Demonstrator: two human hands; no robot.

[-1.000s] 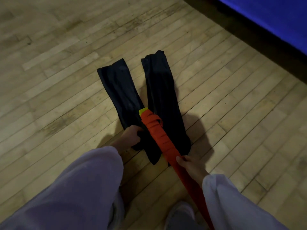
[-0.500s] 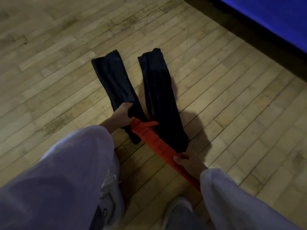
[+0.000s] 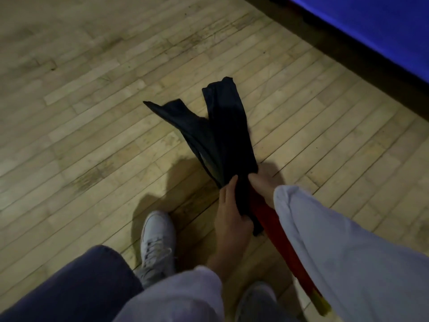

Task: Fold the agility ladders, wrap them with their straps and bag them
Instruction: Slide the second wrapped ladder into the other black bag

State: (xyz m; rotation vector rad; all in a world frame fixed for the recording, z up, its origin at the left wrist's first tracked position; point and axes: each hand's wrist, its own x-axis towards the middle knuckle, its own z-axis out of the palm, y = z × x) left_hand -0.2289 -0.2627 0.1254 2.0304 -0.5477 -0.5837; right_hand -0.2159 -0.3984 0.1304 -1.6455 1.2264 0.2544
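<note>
The folded agility ladder [image 3: 276, 231], red, is running lengthwise up into the black bag [image 3: 222, 133], whose far end is trailing on the floor [image 3: 92, 135]. Left hand [image 3: 229, 214] fingers are pinching the bag's mouth; right hand [image 3: 261, 184], fingers hidden, is nearer the ladder.

I see my left hand [image 3: 231, 214] closed around the lower end of the black bags [image 3: 222, 138], and my right hand [image 3: 261, 185] grips the same bunch just beside it. Above the grip the black cloth spreads into two flaps over the wooden floor [image 3: 92, 135]. Below the grip the red ladder bundle [image 3: 276, 233] runs under my right sleeve [image 3: 343, 252], touching it
</note>
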